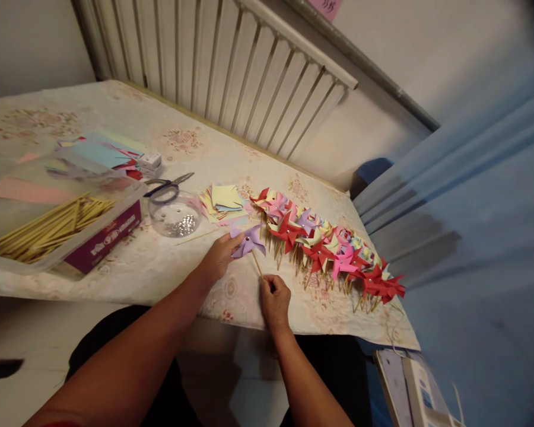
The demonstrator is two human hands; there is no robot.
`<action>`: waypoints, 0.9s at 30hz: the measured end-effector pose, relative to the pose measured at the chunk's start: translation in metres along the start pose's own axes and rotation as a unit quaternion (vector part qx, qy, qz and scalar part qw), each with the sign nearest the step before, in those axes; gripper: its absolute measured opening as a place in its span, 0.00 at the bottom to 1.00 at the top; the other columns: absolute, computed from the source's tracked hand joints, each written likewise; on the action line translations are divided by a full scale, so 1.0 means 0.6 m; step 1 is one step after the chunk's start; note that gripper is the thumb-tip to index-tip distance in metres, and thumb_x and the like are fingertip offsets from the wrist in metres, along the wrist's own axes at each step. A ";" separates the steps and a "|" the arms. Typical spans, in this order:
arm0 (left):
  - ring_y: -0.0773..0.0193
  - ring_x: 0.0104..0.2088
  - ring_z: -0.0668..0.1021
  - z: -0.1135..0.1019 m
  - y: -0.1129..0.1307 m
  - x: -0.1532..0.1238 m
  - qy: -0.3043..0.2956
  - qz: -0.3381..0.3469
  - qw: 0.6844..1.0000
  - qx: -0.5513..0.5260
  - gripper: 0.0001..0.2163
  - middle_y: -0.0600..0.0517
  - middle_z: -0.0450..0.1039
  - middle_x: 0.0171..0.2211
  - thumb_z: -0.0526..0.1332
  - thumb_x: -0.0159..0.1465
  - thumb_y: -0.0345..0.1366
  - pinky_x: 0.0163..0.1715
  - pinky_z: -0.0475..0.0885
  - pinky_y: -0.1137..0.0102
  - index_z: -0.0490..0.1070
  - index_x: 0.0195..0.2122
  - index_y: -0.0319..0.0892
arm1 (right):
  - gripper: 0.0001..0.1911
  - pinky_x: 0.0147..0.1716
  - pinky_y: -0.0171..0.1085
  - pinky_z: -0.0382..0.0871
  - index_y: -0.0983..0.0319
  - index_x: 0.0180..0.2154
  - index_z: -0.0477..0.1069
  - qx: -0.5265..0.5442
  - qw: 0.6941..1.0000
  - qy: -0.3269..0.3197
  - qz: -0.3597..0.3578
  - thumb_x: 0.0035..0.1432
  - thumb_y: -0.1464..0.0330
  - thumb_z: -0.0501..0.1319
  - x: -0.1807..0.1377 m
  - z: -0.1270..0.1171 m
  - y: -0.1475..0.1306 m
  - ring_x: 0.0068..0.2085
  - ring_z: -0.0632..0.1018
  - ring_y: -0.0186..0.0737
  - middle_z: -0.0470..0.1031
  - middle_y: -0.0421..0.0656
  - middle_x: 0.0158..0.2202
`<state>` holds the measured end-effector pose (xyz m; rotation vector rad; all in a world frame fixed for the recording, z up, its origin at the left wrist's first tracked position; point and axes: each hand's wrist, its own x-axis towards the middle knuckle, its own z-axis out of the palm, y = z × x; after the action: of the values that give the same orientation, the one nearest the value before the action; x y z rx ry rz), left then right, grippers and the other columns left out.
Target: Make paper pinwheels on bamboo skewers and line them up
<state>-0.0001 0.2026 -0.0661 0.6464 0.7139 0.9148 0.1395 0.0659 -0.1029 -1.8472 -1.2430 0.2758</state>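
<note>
Two bare hands are at work on one purple pinwheel [248, 240] near the middle of the frame. From where I stand, the left hand [218, 256] has its fingertips closed on the edge of a paper blade, while the right hand [276, 301], just below and to the right, pinches the lower end of the thin stick [257, 264] between thumb and curled forefinger. The stick tilts, its top meeting the purple paper.

Right of centre, a crowded band of pinwheels [320, 252] in red, pink, cream and lilac slants across the flowered tablecloth [244, 302]. Just above the left hand lies a loose pile of paper squares [226, 197], pale yellow on top. Further left sits a round clear dish [158, 228] with small shiny pieces [184, 224] inside, and dark-handled scissors [169, 185] lie by its upper rim. At the left edge, a clear plastic tub [48, 267] with a purple label holds a heap of sticks [57, 231].
</note>
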 end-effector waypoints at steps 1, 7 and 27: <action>0.64 0.33 0.78 -0.001 -0.001 0.001 -0.001 0.004 1.000 0.009 0.18 0.52 0.76 0.32 0.70 0.50 0.46 0.35 0.72 0.71 0.73 0.37 0.40 | 0.11 0.32 0.34 0.62 0.61 0.28 0.74 -0.002 1.000 0.002 -0.001 0.58 0.65 0.57 0.000 0.000 -0.001 0.29 0.71 0.36 0.73 0.39 0.26; 0.63 0.35 0.80 -0.003 0.002 -0.004 0.008 0.002 0.997 0.081 0.17 0.51 0.76 0.34 0.67 0.53 0.48 0.34 0.71 0.72 0.71 0.34 0.40 | 0.11 0.33 0.34 0.62 0.61 0.29 0.74 0.005 1.000 0.014 0.010 0.58 0.66 0.56 0.003 0.003 -0.002 0.30 0.71 0.37 0.74 0.40 0.27; 0.65 0.21 0.78 -0.004 -0.002 -0.009 0.065 -0.052 0.978 0.192 0.10 0.51 0.74 0.21 0.64 0.57 0.40 0.23 0.68 0.73 0.67 0.28 0.40 | 0.11 0.32 0.34 0.62 0.61 0.27 0.73 0.010 1.000 0.020 0.017 0.58 0.65 0.56 0.013 0.006 -0.004 0.29 0.71 0.37 0.72 0.39 0.25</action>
<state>-0.0037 0.1976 -0.0671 0.8861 1.0473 0.7310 0.1396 0.0745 -0.1011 -1.8488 -1.1777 0.2681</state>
